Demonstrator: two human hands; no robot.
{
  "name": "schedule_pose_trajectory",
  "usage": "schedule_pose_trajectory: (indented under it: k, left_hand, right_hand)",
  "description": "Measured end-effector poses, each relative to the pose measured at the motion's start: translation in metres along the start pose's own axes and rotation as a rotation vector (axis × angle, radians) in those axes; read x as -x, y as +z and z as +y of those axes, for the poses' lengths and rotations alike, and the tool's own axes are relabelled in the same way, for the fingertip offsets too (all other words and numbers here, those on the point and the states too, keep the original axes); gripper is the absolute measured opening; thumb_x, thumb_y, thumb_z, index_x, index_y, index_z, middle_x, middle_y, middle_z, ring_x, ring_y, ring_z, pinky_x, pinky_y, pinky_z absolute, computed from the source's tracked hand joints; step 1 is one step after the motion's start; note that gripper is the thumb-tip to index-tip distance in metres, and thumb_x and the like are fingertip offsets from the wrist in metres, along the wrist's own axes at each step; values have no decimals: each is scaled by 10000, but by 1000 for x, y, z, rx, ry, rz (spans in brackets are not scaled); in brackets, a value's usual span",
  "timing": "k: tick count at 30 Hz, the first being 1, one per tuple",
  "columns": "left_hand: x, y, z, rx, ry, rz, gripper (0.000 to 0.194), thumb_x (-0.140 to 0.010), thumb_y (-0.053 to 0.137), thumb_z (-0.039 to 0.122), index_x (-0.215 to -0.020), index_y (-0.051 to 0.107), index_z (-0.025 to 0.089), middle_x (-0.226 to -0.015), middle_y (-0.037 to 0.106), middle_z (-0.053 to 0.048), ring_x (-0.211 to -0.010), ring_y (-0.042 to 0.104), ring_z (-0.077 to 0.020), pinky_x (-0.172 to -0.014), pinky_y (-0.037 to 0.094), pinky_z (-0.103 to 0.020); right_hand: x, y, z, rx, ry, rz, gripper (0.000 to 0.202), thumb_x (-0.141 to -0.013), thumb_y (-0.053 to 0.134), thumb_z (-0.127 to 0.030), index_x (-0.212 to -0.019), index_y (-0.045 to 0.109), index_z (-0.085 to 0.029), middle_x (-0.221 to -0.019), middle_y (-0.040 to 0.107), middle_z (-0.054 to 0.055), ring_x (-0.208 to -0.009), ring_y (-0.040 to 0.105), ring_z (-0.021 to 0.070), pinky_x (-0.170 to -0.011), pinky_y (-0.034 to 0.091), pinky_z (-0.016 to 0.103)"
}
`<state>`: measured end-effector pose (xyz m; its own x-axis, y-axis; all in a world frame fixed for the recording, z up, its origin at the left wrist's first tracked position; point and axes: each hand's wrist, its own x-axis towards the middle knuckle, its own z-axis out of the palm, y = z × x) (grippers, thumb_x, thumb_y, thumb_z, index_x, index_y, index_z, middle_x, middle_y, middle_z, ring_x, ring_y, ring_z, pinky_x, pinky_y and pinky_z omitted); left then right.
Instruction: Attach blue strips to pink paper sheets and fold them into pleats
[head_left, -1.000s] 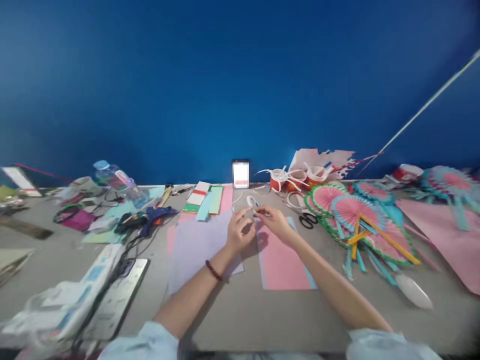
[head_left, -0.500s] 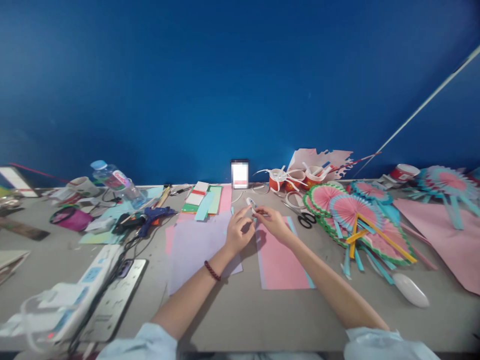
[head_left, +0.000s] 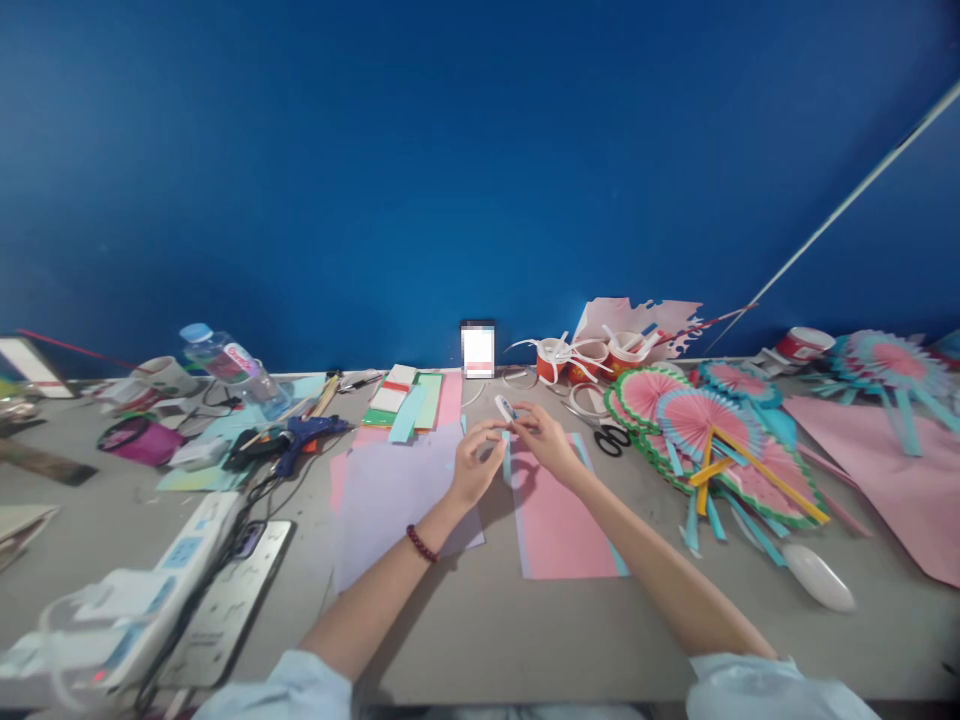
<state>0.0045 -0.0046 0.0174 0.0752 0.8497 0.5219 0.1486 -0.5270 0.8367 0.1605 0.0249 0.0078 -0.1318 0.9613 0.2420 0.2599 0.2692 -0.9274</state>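
Over the middle of the table, my right hand (head_left: 547, 442) pinches a small white roll of tape (head_left: 505, 408) with bluish marks, standing tilted at its fingertips. My left hand (head_left: 474, 465), a dark bead bracelet on its wrist, is just left of the roll. Its thumb and fingers are curled close together; whatever is between them is too small to make out. Below the fingertips a narrow light-blue strip (head_left: 507, 462) shows. A pink paper sheet (head_left: 564, 520) lies under my right forearm, and lilac paper (head_left: 397, 500) lies left of my left hand.
Black-handled scissors (head_left: 613, 440) and several folded paper fans (head_left: 709, 425) lie to the right, with a white computer mouse (head_left: 819, 578) nearer me. At left are a blue glue gun (head_left: 307, 438), a water bottle (head_left: 238, 366), a power strip (head_left: 176, 575) and a phone (head_left: 225, 605). A lit screen (head_left: 478, 350) stands at the back.
The roll has shifted slightly right with my right fingers. My left fingertips have moved down a little from beside it, and the light-blue strip now shows below them.
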Motion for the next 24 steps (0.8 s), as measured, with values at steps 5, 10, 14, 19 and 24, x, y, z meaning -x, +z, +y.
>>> schedule_pose_trajectory:
  k: [5,10,14,19,24]
  left_hand:
    - [-2,0,9,-26,8,37,159,-825,557,272,-693,579,186,-941,648,-79,-859,608,-173,-744,486,-313]
    - [-5,-2,7,2,-74,83,154,-824,565,295,-724,606,185,-940,645,-79,-875,605,-176,-670,481,-273]
    - [-7,-5,1,39,-161,122,155,-812,579,324,-747,616,188,-920,636,-67,-867,612,-173,-668,491,-262]
    - [-9,-8,1,11,-141,133,169,-811,574,336,-762,619,181,-934,610,-68,-855,609,-166,-678,504,-260]
    - [-12,-14,3,-129,-80,153,161,-827,542,303,-745,601,178,-904,615,-64,-825,604,-158,-644,486,-246]
  right_hand:
    - [0,-2,1,93,-45,-13,254,-808,532,-283,-1056,562,-235,-788,687,9,-760,653,171,-682,514,295]
    - [3,-6,-7,219,-86,-84,195,-836,513,-306,-992,606,-235,-835,676,24,-781,626,171,-705,483,293]
    - [6,-8,-14,134,-70,-149,199,-848,483,-294,-991,603,-227,-841,669,16,-770,616,156,-709,474,280]
    - [7,-6,-15,64,-40,-178,208,-841,483,-287,-995,605,-221,-867,674,23,-798,616,160,-724,471,288]
    - [6,-3,-8,-4,-9,-108,233,-817,490,-293,-1011,595,-218,-872,663,33,-794,618,162,-684,491,286]
